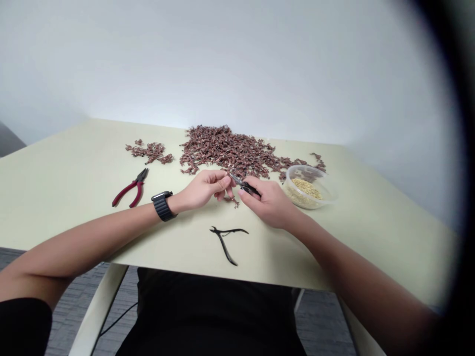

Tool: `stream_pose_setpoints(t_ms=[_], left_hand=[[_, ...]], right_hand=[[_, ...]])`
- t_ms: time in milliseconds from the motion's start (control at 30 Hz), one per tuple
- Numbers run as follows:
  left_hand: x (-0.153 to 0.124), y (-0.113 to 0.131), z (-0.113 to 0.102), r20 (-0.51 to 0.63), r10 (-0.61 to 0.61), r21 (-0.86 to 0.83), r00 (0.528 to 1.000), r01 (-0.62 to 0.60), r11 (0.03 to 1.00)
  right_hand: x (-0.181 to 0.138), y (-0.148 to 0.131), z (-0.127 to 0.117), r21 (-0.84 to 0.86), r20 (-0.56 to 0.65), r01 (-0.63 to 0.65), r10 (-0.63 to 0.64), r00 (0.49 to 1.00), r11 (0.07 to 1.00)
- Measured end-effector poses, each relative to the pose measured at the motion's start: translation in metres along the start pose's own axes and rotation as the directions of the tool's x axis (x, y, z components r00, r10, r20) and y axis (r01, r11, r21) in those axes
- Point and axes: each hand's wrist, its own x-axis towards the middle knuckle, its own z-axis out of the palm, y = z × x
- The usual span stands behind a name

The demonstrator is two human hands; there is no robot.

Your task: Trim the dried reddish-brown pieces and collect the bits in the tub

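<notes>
My left hand, with a dark watch on its wrist, is closed in a pinch on a small reddish-brown piece, mostly hidden by the fingers. My right hand is wrapped round dark-handled pliers, whose metal jaws meet the left fingertips. Just below the left fingers shows another small brown piece; whether it hangs from the hand or lies on the table I cannot tell. Behind both hands spreads a large pile of similar reddish-brown pieces.
Black nippers lie near the front edge of the pale table. Red-handled pliers rest at the left, below a smaller brown heap. To the right stands a clear plastic tub holding small gold-coloured bits.
</notes>
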Motion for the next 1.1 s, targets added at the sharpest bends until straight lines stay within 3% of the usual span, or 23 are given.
stream_pose_setpoints(t_ms=[267, 400, 467, 533, 633, 733, 800, 867, 967, 1033, 1100], left_hand=[[0.000, 0.000, 0.000, -0.056, 0.044, 0.134, 0.997, -0.036, 0.990], [0.001, -0.005, -0.002, -0.099, 0.044, 0.209, 0.994, -0.023, 0.978], [0.006, -0.005, -0.012, -0.175, 0.057, 0.343, 0.983, 0.007, 0.939], [0.011, -0.005, -0.035, -0.270, 0.107, 0.608, 0.957, 0.084, 0.789], [0.016, -0.008, -0.088, -0.398, 0.098, 0.878, 0.912, 0.348, 0.330], [0.013, -0.019, -0.142, -0.582, 0.007, 0.812, 0.813, 0.582, -0.040], [0.010, -0.027, -0.164, -0.648, -0.054, 0.759, 0.760, 0.638, -0.132], [0.008, -0.032, -0.169, -0.665, -0.040, 0.744, 0.746, 0.656, -0.129], [0.011, -0.034, -0.152, -0.573, 0.055, 0.817, 0.818, 0.575, -0.038], [0.015, -0.032, -0.135, -0.426, 0.092, 0.903, 0.900, 0.417, 0.103], [0.018, -0.030, -0.122, -0.201, 0.114, 0.952, 0.973, 0.167, 0.256]], right_hand=[[0.001, -0.005, -0.002, 0.215, 0.097, -0.023, 0.003, 0.995, 0.976], [0.005, 0.001, -0.001, 0.139, 0.085, -0.033, 0.022, 0.996, 0.990], [0.006, 0.007, -0.001, 0.050, 0.069, -0.062, 0.058, 0.996, 0.997], [0.007, 0.014, 0.001, -0.082, 0.063, -0.125, 0.130, 0.989, 0.989], [0.008, 0.025, 0.004, -0.307, 0.071, -0.237, 0.271, 0.960, 0.922], [0.007, 0.032, 0.007, -0.437, 0.102, -0.301, 0.380, 0.919, 0.847], [0.006, 0.034, 0.008, -0.461, 0.111, -0.324, 0.416, 0.903, 0.826], [0.004, 0.035, 0.010, -0.458, 0.100, -0.321, 0.407, 0.908, 0.829], [0.002, 0.037, 0.016, -0.458, 0.063, -0.268, 0.331, 0.941, 0.848], [0.002, 0.037, 0.020, -0.480, 0.030, -0.211, 0.257, 0.966, 0.852], [0.004, 0.034, 0.022, -0.501, -0.007, -0.154, 0.174, 0.985, 0.852]])
